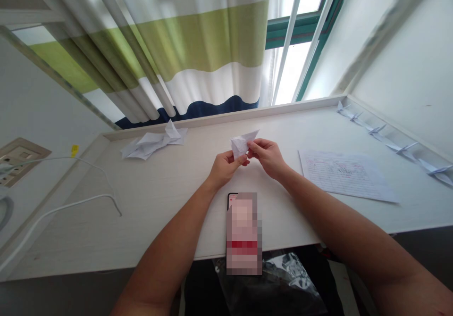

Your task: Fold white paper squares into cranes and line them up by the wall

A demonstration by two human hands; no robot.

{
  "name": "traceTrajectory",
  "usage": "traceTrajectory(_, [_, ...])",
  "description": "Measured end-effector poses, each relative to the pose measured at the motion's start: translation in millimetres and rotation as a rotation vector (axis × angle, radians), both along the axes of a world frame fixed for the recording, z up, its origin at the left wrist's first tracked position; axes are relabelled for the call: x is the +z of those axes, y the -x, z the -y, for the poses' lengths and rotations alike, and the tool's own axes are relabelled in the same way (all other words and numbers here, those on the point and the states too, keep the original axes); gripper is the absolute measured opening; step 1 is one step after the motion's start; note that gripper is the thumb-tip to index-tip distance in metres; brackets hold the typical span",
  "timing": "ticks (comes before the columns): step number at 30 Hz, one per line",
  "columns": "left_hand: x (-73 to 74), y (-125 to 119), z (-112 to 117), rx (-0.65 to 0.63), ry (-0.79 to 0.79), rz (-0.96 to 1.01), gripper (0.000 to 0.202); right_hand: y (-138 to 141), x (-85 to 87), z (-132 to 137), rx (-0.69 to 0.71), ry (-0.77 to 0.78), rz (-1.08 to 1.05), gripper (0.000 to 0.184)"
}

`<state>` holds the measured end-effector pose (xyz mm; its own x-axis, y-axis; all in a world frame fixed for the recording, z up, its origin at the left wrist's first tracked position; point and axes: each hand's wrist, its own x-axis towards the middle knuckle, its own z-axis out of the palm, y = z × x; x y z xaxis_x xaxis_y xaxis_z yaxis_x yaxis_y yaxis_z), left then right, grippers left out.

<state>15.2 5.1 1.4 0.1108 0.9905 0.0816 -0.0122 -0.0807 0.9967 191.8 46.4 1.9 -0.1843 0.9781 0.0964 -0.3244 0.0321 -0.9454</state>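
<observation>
1. White desk beneath a striped curtain and a bright window: a folded piece of white paper is held up above the middle of the desk, off its surface.
2. Left hand pinches one side of the paper between thumb and fingers. Right hand is closed on the other side. The hands are almost touching, and both are clamped on the paper.
3. A phone lies just below the hands, overhanging the desk's front edge, its screen blurred out.
4. To the right lies a handwritten lined sheet. Beyond it, paper cranes stand in a row along the wall.
5. To the left, loose white paper lies near the curtain. A white cable runs across the desk's left end, near a wall socket.
6. Below the desk's front edge is a dark plastic bag, its contents impossible to make out.
</observation>
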Motion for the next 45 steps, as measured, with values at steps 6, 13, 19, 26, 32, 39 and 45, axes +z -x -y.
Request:
traceTrajectory(6, [-3.8, 0.1, 0.1, -0.014, 0.049, -0.009, 0.055, -6.8, 0.5, -8.2, -0.127, -0.052, 0.007, 0.046])
traceTrajectory(13, [-2.6, 0.1, 0.6, 0.000, 0.083, -0.025, 0.051, -32.5, 9.2, -25.8, -0.256, 0.029, -0.039, 0.050])
traceTrajectory(19, [0.0, 6.7, 1.9, -0.133, 0.061, -0.089, 0.048, -17.3, 12.0, -4.5, 0.181, -0.071, 0.088, 0.050])
traceTrajectory(26, [4.8, 10.7, -0.4, -0.145, 0.109, 0.061, 0.068, -24.1, 9.1, -9.0, 0.108, -0.096, 0.105, 0.046])
traceTrajectory(32, [1.4, 11.5, -4.0, -0.124, 0.148, 0.112, 0.069, -21.8, 10.4, -5.6, 0.119, -0.099, 0.143, 0.054])
traceTrajectory(39, [2.6, 8.0, 0.1, -0.137, 0.096, 0.066, 0.068, -20.7, 12.8, -5.4, 0.133, -0.014, 0.072, 0.037])
traceTrajectory(45, [-8.5, 8.3, -6.4, 0.020, 0.060, 0.096, 0.057, -27.5, 14.4, -6.7, 0.203, 0.092, 0.031, 0.055])
